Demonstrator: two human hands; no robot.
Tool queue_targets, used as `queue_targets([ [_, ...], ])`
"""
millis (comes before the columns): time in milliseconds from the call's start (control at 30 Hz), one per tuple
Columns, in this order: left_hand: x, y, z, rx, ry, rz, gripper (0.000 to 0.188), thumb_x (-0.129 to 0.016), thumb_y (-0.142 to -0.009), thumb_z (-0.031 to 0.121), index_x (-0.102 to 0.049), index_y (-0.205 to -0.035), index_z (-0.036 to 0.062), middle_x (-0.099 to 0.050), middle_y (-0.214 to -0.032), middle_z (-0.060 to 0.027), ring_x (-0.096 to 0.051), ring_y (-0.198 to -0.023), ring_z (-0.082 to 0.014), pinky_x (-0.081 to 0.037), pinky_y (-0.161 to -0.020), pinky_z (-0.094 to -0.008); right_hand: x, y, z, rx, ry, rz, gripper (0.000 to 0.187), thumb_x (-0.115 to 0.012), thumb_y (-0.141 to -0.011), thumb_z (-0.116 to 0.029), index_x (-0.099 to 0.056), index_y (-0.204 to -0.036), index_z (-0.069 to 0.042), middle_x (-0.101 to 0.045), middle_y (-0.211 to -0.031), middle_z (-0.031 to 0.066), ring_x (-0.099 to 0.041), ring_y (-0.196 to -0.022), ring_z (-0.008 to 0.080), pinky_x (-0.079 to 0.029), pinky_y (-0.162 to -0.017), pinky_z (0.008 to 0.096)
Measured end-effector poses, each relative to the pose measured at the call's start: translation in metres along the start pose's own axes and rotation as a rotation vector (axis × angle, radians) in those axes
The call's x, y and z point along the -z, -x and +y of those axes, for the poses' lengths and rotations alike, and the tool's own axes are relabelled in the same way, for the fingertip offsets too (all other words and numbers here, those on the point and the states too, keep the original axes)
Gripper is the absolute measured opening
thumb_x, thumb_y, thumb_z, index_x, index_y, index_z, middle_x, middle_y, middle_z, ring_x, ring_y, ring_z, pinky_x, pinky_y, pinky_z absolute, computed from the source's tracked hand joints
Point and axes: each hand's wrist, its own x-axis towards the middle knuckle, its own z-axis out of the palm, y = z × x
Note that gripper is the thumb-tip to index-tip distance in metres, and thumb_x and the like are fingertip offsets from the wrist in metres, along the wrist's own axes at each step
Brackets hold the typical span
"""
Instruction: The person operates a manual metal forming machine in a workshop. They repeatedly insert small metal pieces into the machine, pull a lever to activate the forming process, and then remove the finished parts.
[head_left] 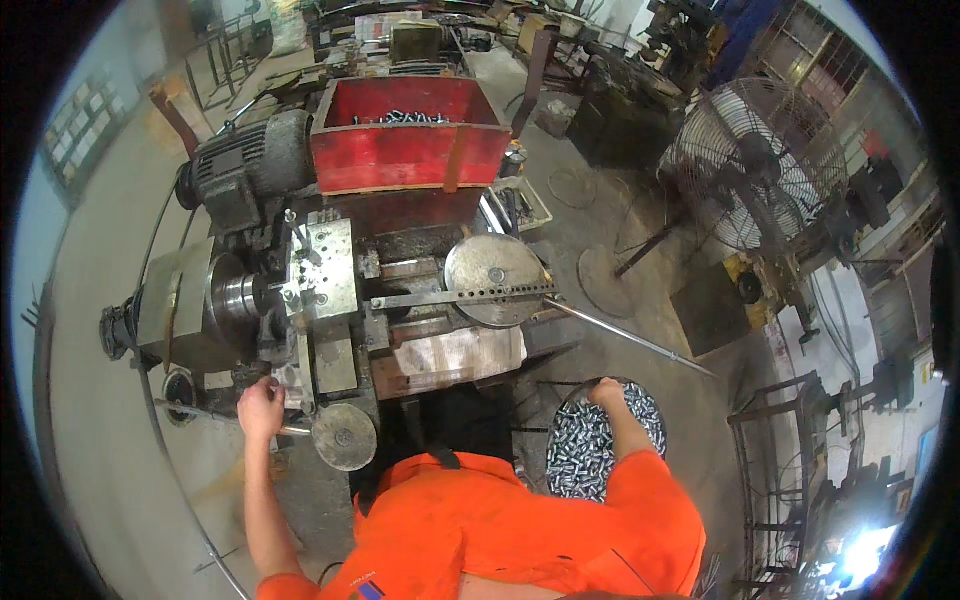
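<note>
My left hand (261, 408) is closed with its fingertips together, just below the chuck (238, 297) of a small lathe. What it may hold is too small to make out. A metal lever rod (296, 431) ends in a round disc (345, 437) beside that hand. My right hand (605, 392) is curled at the far rim of a round tub, over a heap of short shiny metal pieces (590, 450). Its fingertips and anything in them are hidden.
A red box (410, 158) of metal pieces stands behind the lathe's tool block (325, 265). A motor (250, 165) sits to its left. A long rod (640, 338) sticks out rightward from a large round plate (497, 280). A caged fan (755, 160) stands at the right.
</note>
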Motion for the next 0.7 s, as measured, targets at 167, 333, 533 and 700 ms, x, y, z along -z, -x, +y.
queue_targets([
  [167,-0.011,-0.008,-0.007,-0.072,0.084,-0.036,0.021,-0.062,-0.078,0.023,-0.065,-0.093,0.0079,-0.065,-0.073,-0.0117,-0.062,-0.071,-0.0303,-0.048,-0.065,-0.0397,-0.058,-0.014,0.041,0.072,-0.254,0.392,0.032,-0.062,-0.064,-0.031,-0.068,-0.078,-0.003,-0.066,-0.090,0.0179,-0.063,-0.086,0.0349,-0.052,-0.079,0.0397],
  [333,0.022,-0.002,0.004,-0.069,0.520,-0.195,0.020,-0.058,-0.083,0.012,-0.062,-0.098,-0.0016,-0.063,-0.068,-0.0098,-0.061,-0.063,-0.0151,-0.047,-0.060,-0.0286,-0.023,0.066,-0.025,0.456,-0.428,0.547,0.015,-0.064,-0.066,-0.020,-0.068,-0.067,-0.006,-0.067,-0.073,0.0139,-0.065,-0.070,0.0297,-0.052,-0.068,0.0365],
  [533,0.054,0.004,0.102,-0.245,0.909,-0.304,0.022,-0.057,-0.088,0.015,-0.062,-0.097,-0.0051,-0.064,-0.071,-0.0051,-0.060,-0.067,-0.0103,-0.047,-0.063,-0.0255,0.090,0.178,-0.154,1.115,-1.041,0.329,0.025,-0.056,-0.060,-0.003,-0.069,-0.082,-0.002,-0.066,-0.098,0.0148,-0.063,-0.087,0.0252,-0.048,-0.077,0.0309],
  [700,0.031,0.004,0.139,-0.373,1.102,-0.577,0.042,-0.048,-0.095,0.035,-0.064,-0.088,-0.0031,-0.065,-0.071,-0.0052,-0.061,-0.066,-0.0107,-0.046,-0.063,-0.0255,0.188,0.287,-0.257,1.743,-0.887,0.470,0.045,-0.057,-0.052,-0.002,-0.064,-0.097,-0.002,-0.058,-0.114,0.0152,-0.056,-0.093,0.0321,-0.045,-0.082,0.0375],
])
